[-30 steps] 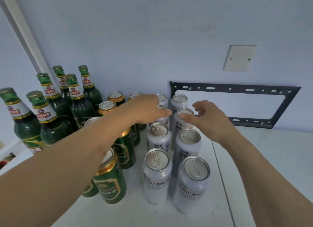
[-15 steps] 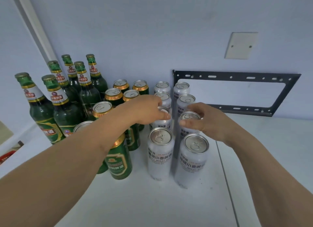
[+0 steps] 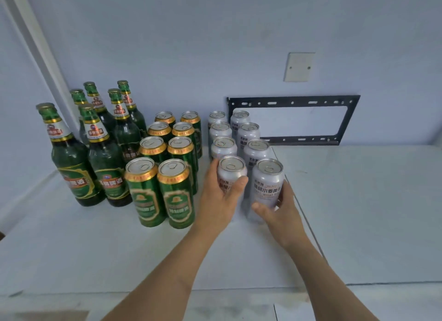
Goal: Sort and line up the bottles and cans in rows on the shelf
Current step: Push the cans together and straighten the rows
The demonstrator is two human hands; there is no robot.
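Several white cans stand in two rows on the white shelf (image 3: 358,213). My left hand (image 3: 221,201) grips the front left white can (image 3: 230,172), thumb across its face. My right hand (image 3: 279,208) holds the front right white can (image 3: 267,181) low on its side. To the left stand two rows of green cans (image 3: 175,193) with gold rims. Several green glass bottles (image 3: 69,158) with gold caps stand in rows at the far left.
A black metal wall bracket (image 3: 294,102) is fixed to the wall behind the white cans, with a white blank wall plate (image 3: 299,67) above it. A white vertical trim (image 3: 35,40) runs down the left corner. The shelf's front edge (image 3: 215,289) lies below my arms.
Both hands have drawn back from the middle cans of the white rows to the front pair and now hold them by their sides. The camera has pulled back and risen.
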